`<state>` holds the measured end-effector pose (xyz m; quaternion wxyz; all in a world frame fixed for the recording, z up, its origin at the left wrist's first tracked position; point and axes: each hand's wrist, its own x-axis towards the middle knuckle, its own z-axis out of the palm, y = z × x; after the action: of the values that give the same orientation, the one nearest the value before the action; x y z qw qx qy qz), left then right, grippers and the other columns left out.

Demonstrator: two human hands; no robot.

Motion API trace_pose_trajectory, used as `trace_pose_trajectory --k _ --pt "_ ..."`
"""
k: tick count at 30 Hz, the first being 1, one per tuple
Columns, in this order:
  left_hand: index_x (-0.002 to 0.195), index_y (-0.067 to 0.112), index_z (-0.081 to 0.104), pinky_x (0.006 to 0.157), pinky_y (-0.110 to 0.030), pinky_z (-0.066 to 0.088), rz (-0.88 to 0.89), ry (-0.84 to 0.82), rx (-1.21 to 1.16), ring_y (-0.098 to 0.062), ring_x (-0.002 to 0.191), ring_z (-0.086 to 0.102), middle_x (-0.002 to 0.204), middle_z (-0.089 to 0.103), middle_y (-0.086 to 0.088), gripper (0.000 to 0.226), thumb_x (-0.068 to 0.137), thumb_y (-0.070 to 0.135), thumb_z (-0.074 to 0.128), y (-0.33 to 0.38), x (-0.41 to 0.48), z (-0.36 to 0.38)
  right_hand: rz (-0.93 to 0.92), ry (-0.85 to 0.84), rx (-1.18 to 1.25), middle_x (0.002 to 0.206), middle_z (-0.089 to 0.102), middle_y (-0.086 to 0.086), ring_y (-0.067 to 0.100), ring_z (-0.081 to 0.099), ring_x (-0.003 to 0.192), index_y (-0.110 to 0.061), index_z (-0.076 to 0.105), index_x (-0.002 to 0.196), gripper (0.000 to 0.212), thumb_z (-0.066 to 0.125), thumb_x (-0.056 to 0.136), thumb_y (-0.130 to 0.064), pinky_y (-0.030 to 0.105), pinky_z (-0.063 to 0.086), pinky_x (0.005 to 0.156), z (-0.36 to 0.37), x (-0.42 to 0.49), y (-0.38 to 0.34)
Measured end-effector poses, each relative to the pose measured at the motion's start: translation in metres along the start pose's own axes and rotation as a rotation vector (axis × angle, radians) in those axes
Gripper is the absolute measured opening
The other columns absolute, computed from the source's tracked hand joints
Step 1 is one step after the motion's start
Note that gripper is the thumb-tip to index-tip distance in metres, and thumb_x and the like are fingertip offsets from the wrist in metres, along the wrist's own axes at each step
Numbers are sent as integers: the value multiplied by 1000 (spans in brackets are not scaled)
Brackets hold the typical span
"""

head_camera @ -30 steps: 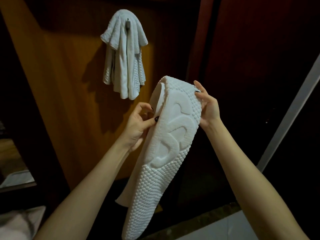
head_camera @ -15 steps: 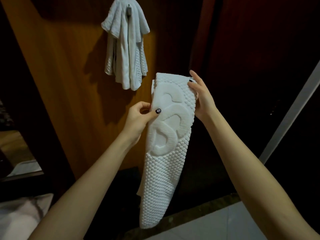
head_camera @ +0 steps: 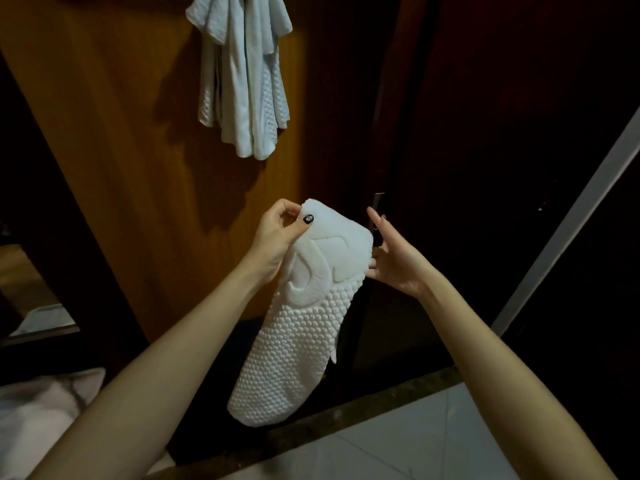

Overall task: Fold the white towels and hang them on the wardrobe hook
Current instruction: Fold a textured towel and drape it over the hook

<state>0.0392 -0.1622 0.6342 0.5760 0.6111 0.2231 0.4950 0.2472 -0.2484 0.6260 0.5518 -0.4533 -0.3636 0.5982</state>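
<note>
A folded white towel (head_camera: pixel 298 327) with a bumpy weave and a raised emblem hangs lengthwise in front of me. My left hand (head_camera: pixel 277 237) pinches its top left corner between thumb and fingers. My right hand (head_camera: pixel 394 261) is at the towel's right edge with fingers spread, its fingertips touching the cloth behind the fold. Another white towel (head_camera: pixel 242 74) hangs bunched on the orange-brown wardrobe panel (head_camera: pixel 121 133) above; its hook is out of view past the top edge.
A dark wardrobe door (head_camera: pixel 502 133) with a small metal fitting (head_camera: pixel 378 199) stands to the right. A pale diagonal frame (head_camera: pixel 571 216) crosses the right side. White floor tiles (head_camera: pixel 398 438) lie below, pale bedding (head_camera: pixel 38 417) at lower left.
The towel and both hands have dropped lower and away from the hung towel. My right hand has loosened from the top edge and opened its fingers.
</note>
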Motion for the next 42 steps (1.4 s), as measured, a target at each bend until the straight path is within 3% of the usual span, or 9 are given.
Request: trace_pose_trajectory --k 4,7,12,15,17,21,29,34,42 --pt "86 15 53 64 -18 51 5 7 14 1 73 59 90 57 1 14 89 9 64 -4 -1 -4 -73 -42 -136 102 71 -13 18 66 106 -58 40 136 46 54 92 -53 35 58 75 11 1 8" --pt "88 19 51 68 -22 51 28 -16 77 -1 77 59 94 56 3 12 91 14 62 0 0 -4 -211 38 -224 113 70 -6 16 70 99 -38 61 124 29 58 95 -32 29 57 71 25 6 4" --pt "112 39 45 69 -19 55 16 -187 208 0 92 67 111 58 17 33 88 29 66 9 -4 -14 -356 168 -256 109 67 3 10 70 82 -28 64 113 24 51 99 -15 23 55 63 34 15 -18" --pt "121 47 37 81 -13 50 51 -306 319 18 111 48 127 41 27 54 84 27 71 11 -6 -21 -397 207 -251 107 66 3 9 70 79 -27 62 115 25 49 99 -14 23 55 63 39 18 -31" --pt "116 40 45 88 -22 50 59 -267 306 4 116 50 124 49 20 47 82 22 72 9 -5 -23 -410 199 -240 108 65 5 10 70 81 -28 61 118 26 48 100 -15 24 56 65 43 20 -36" --pt "102 34 47 68 -18 51 60 -106 159 -17 94 60 105 59 -3 38 81 15 72 8 -10 -20 -465 202 -190 110 65 4 12 70 84 -28 55 125 28 49 100 -17 26 57 69 50 21 -45" --pt "134 67 14 82 -30 53 97 -304 265 -19 106 65 142 43 -24 87 83 27 71 1 -27 -27 -497 187 -52 133 54 18 14 68 91 -24 45 135 33 42 103 -15 28 58 74 56 20 -57" --pt "110 41 42 85 -38 54 56 17 248 -25 99 64 109 63 -11 47 81 21 74 -5 -35 -31 -511 187 -11 128 57 13 18 67 97 -20 40 142 40 40 103 -13 32 58 81 69 20 -60" --pt "90 25 56 58 -11 46 142 250 273 4 62 56 75 61 3 27 78 13 77 6 -41 -19 -557 185 36 119 61 9 22 64 102 -18 37 145 41 38 104 -13 40 53 94 80 17 -82"
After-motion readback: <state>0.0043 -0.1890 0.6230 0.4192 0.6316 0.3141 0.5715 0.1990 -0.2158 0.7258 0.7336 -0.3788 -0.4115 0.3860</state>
